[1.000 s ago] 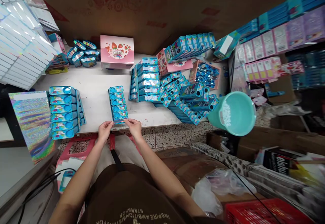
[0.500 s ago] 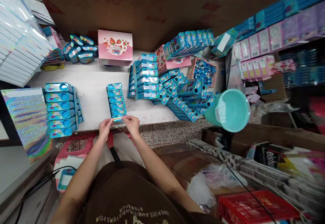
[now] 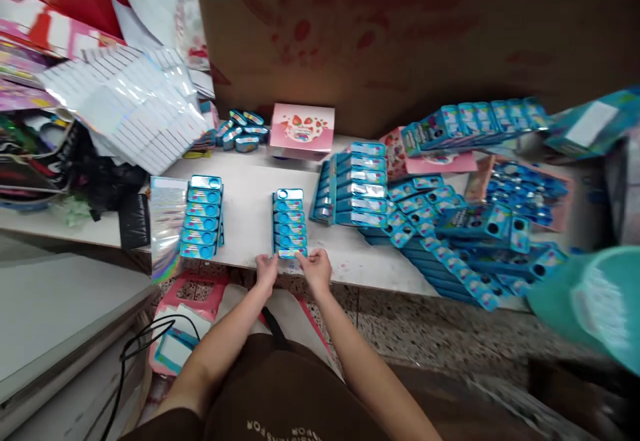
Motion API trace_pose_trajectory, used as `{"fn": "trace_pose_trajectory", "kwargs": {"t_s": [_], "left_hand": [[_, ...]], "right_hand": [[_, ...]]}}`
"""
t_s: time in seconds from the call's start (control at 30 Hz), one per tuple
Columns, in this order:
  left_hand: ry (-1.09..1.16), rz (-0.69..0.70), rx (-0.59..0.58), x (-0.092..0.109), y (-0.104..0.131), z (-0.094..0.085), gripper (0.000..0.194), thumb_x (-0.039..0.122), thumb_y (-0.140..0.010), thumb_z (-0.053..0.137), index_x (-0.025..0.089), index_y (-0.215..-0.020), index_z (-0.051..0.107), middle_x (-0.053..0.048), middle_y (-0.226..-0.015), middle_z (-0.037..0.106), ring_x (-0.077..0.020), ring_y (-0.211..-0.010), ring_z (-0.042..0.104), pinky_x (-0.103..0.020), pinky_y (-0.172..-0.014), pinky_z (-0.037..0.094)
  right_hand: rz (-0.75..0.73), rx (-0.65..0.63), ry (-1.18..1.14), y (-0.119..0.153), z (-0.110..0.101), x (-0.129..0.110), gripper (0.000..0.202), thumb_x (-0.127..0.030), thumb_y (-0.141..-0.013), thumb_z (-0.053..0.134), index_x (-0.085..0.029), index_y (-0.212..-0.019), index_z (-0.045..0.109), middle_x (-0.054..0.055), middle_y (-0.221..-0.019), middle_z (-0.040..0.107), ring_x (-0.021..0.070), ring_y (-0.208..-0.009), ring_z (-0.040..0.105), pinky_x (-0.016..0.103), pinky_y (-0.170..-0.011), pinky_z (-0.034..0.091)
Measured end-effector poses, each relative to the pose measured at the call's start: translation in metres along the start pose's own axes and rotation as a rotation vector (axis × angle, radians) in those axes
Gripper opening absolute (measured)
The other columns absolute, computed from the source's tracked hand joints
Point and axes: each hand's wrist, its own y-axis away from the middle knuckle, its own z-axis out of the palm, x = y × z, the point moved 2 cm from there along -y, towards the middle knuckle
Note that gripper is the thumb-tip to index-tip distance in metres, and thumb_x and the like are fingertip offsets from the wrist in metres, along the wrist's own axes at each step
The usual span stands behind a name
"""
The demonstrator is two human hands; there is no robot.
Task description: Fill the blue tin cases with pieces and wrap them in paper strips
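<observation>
A short row of small blue cardboard boxes (image 3: 290,219) with round holes stands on the white table before me. A narrow shiny sticker strip (image 3: 287,253) lies along the nearest box, at the table's front edge. My left hand (image 3: 267,273) is closed, its fingertips pinched at the strip's left end. On the other side, my right hand (image 3: 316,269) has thumb and finger closed at the right end. How firmly each fingertip grips is too small to make out. Left of this row stands a taller row of blue boxes (image 3: 203,221), beside a holographic sticker sheet (image 3: 167,221).
A pink strawberry-print box (image 3: 303,131) stands at the back. Banded blue boxes (image 3: 360,184) and a loose heap of blue boxes (image 3: 450,241) lie to the right. A turquoise bucket (image 3: 595,307) is at far right; sticker sheets (image 3: 140,107) at back left.
The view has swung left, so the table's things appear further right and more clutter shows at left. My hands stay at the nearest box; the strip now lies against its top.
</observation>
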Motion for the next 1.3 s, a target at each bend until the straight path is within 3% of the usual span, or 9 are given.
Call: {"fn": "trace_pose_trajectory", "kwargs": {"t_s": [0.17,0.27,0.37,0.47,0.6,0.77,0.9,1.1,1.3], "left_hand": [[-0.383,0.491,0.095,0.055,0.058,-0.074,0.018,0.032,-0.072,0.064,0.019,-0.083,0.059,-0.001,-0.073,0.056,-0.0157,-0.074,0.052,-0.031,-0.078,0.041],[-0.738,0.940,0.535,0.119,0.075,-0.134,0.026,0.035,-0.076,0.061,0.017,-0.094,0.057,-0.011,-0.094,0.058,-0.0242,-0.095,0.052,-0.041,-0.090,0.037],[-0.853,0.963,0.849,0.183,0.056,-0.179,0.056,0.043,-0.071,0.065,0.011,-0.115,0.048,-0.021,-0.120,0.050,-0.0320,-0.118,0.043,-0.046,-0.099,0.031],[-0.892,0.725,0.682,0.227,0.020,-0.199,0.048,0.040,-0.072,0.063,0.011,-0.109,0.053,-0.020,-0.112,0.059,-0.0307,-0.108,0.053,-0.040,-0.091,0.039],[-0.856,0.648,0.517,0.257,0.022,-0.213,0.019,0.031,-0.079,0.051,0.015,-0.083,0.061,-0.010,-0.086,0.068,-0.0235,-0.085,0.063,-0.030,-0.077,0.044],[-0.565,0.861,0.453,0.272,0.123,-0.223,0.025,0.040,-0.078,0.056,0.015,-0.080,0.060,-0.003,-0.076,0.066,-0.0155,-0.073,0.060,-0.023,-0.070,0.044],[-0.315,0.827,0.280,0.253,0.187,-0.201,0.028,0.041,-0.076,0.062,0.015,-0.086,0.061,-0.002,-0.078,0.065,-0.0133,-0.072,0.059,-0.022,-0.071,0.045],[-0.167,0.769,0.072,0.204,0.183,-0.163,0.025,0.040,-0.081,0.056,0.016,-0.088,0.057,-0.003,-0.080,0.062,-0.0141,-0.077,0.060,-0.026,-0.075,0.048],[-0.555,1.272,0.648,0.233,0.188,-0.166,0.062,0.036,-0.068,0.071,0.018,-0.122,0.048,-0.014,-0.121,0.050,-0.0260,-0.114,0.047,-0.040,-0.099,0.037]], "right_hand": [[-0.023,0.035,0.025,0.014,-0.008,-0.016,0.046,-0.058,-0.058,0.062,-0.020,-0.077,0.045,-0.005,-0.058,0.050,0.0149,-0.054,0.050,0.026,-0.058,0.039],[-0.129,0.030,0.009,0.028,-0.014,-0.035,0.045,-0.060,-0.065,0.057,-0.020,-0.084,0.047,-0.001,-0.067,0.054,0.0163,-0.060,0.052,0.029,-0.062,0.042],[-0.227,-0.045,-0.018,0.043,-0.010,-0.058,0.043,-0.059,-0.072,0.052,-0.019,-0.087,0.049,0.002,-0.072,0.056,0.0175,-0.064,0.054,0.030,-0.065,0.045],[-0.343,-0.129,-0.017,0.058,0.003,-0.083,0.040,-0.055,-0.076,0.050,-0.018,-0.091,0.051,0.004,-0.075,0.057,0.0178,-0.066,0.054,0.032,-0.065,0.046],[-0.563,-0.235,-0.002,0.079,0.023,-0.123,0.032,-0.046,-0.081,0.049,-0.016,-0.093,0.055,0.007,-0.080,0.060,0.0187,-0.071,0.056,0.034,-0.070,0.047],[-0.754,-0.391,-0.115,0.121,0.033,-0.202,0.028,-0.038,-0.085,0.051,-0.017,-0.102,0.059,0.009,-0.092,0.063,0.0194,-0.084,0.059,0.033,-0.077,0.047],[-0.873,-0.542,-0.267,0.169,0.027,-0.274,0.040,-0.040,-0.080,0.060,-0.020,-0.115,0.057,0.009,-0.110,0.063,0.0196,-0.095,0.059,0.032,-0.084,0.046],[-0.769,-0.731,-0.449,0.199,0.017,-0.299,0.025,-0.038,-0.084,0.054,-0.016,-0.088,0.066,0.003,-0.083,0.068,0.0156,-0.079,0.061,0.026,-0.074,0.048],[-0.769,-0.798,-0.379,0.177,0.002,-0.289,0.021,-0.030,-0.085,0.051,-0.018,-0.092,0.066,0.001,-0.089,0.070,0.0154,-0.083,0.062,0.027,-0.077,0.047]]}}
